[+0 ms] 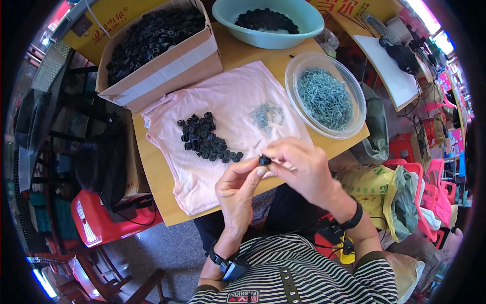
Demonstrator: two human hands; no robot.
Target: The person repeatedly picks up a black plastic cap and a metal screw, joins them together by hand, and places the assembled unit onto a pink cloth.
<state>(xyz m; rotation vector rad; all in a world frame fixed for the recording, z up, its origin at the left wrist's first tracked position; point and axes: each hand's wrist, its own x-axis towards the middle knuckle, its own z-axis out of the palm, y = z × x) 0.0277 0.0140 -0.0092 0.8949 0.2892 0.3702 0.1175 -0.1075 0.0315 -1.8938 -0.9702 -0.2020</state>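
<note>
Pinching a small black plastic piece [264,160] between thumb and forefinger, your left hand [237,187] steadies it in front of you. Your right hand [304,164] meets it from the other side, thumb and fingertips drawn almost together on that same piece; whether they also grip a screw, I cannot tell, because the fingers hide it. You seem to be midway through this one piece.

Just beyond your left hand, on the pink cloth [230,111], lies a loose pile of black pieces [205,142], its thin end trailing toward your fingertips. These look like pieces left to handle, though none shows clearly whether anything has been fitted. Beyond your right hand and slightly to its left sits a scatter of silvery screws [267,116], so the small supply there isn't used up.

Past your right hand, on the worktop [238,53], a round clear tub [358,96] holds a heap of more screws. Well beyond your left hand, a cardboard box [202,71] is filled with black parts. Farthest off, ahead of both hands, a pale blue basin [253,38] holds a smaller black lot, possibly finished, but you can't confirm that from here. Judging by these amounts, much appears left.
</note>
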